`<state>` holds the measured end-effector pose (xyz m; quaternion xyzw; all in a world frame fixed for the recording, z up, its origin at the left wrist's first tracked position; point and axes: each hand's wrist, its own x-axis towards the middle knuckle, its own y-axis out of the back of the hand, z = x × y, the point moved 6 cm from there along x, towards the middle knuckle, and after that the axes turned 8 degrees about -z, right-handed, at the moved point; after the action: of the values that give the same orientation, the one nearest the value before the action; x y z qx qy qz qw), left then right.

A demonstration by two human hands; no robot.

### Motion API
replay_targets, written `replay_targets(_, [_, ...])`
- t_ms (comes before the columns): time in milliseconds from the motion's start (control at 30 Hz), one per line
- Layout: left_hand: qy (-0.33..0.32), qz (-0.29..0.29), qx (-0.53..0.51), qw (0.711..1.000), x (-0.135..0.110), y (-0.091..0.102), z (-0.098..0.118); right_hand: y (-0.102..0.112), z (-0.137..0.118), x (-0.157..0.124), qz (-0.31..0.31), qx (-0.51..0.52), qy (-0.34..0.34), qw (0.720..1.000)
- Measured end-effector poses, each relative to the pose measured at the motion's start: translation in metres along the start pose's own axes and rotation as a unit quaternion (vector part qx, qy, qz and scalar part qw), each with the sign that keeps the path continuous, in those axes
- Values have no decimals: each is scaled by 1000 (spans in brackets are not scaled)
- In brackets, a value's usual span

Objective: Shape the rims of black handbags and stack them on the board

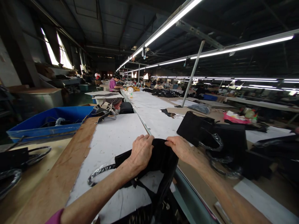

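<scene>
My left hand (141,151) and my right hand (179,148) both grip the top edge of a black bag (161,161), fingers curled over the fabric. The bag stands over the near end of a long white-covered table (116,137). A plastic-wrapped handle (99,172) of the bag curves out to the left on the table, and black straps hang down below my hands.
More black bags (217,137) with wrapped handles stand right of my hands. A blue bin (49,121) sits at the left beside a wooden bench (44,180). Farther up the table lie dark pieces (126,107), and a person in a purple top (113,84) works there.
</scene>
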<state>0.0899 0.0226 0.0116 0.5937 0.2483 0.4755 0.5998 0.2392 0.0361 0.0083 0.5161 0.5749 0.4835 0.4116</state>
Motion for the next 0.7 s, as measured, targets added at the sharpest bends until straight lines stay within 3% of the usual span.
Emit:
replay_targets(133, [-1, 5, 6, 1000, 18, -6, 9, -1, -1, 0, 7, -4, -7, 1000])
replay_targets(300, [-14, -77, -7, 997, 40, -23, 5, 3, -6, -1, -9, -53, 2, 999])
replay_targets(467, [-29, -72, -17, 997, 41, -23, 2, 7, -16, 0, -31, -83, 51, 995])
replay_targets(700, [-46, -101, -72, 991, 41, -21, 3, 3, -13, 2, -23, -59, 55, 996])
